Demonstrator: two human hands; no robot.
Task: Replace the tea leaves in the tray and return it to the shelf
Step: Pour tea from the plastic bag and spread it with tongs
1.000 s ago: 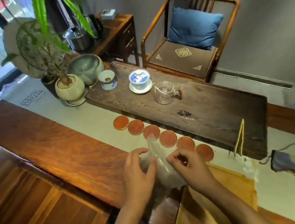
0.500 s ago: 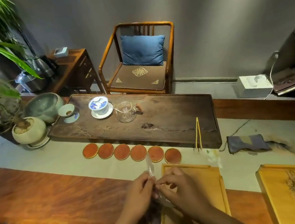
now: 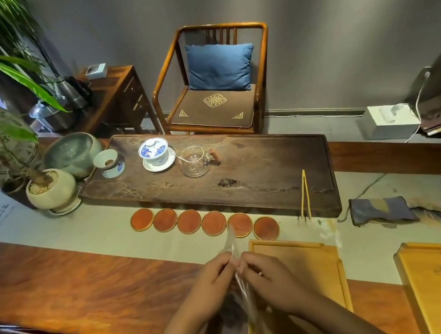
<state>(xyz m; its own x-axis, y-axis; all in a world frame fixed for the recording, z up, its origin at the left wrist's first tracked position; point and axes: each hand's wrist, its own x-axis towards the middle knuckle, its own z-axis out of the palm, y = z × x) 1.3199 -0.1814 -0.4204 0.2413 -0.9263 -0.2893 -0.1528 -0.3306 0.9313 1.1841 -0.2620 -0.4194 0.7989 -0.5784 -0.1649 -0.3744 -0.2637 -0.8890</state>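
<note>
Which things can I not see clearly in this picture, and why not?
- Clear plastic bag, head view: its contents are hidden by the left hand and right hand.
- Yellow wooden tray with dry tea leaves: cut off by the right and bottom edges.
- Empty yellow wooden tray: partly covered by the right forearm.

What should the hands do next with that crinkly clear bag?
Probably pull the clear bag's top open. Both hands, left hand and right hand, pinch it together above the near wooden tray, whose visible part holds no tea.

Grey wall (image 3: 305, 19), wooden armchair (image 3: 212, 79)
</note>
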